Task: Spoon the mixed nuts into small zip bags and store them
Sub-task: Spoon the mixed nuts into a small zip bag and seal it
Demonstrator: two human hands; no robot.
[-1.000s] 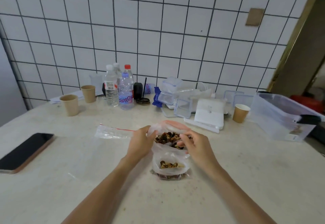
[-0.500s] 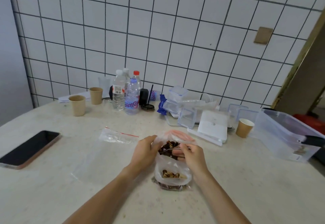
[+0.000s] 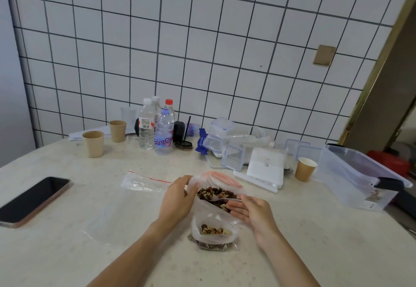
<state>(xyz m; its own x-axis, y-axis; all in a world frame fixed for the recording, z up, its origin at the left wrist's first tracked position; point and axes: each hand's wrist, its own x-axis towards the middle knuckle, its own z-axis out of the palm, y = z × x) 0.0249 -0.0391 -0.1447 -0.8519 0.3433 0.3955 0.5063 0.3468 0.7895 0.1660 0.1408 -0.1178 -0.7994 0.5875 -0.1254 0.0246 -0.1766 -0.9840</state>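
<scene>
Two hands at frame centre: left hand [image 3: 177, 199] pinches the big nut bag [image 3: 216, 179] rim, keeping its mouth wide; right hand [image 3: 252, 214] grips spoon [image 3: 221, 199] dipped into mixed nuts [image 3: 213, 193]; part-filled small zip bag [image 3: 213, 228] stands below on counter [image 3: 90, 196], close for short transfers

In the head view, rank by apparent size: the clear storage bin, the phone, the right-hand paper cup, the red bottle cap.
1. clear storage bin
2. phone, though nearness to the camera may flatter it
3. paper cup
4. red bottle cap
</scene>
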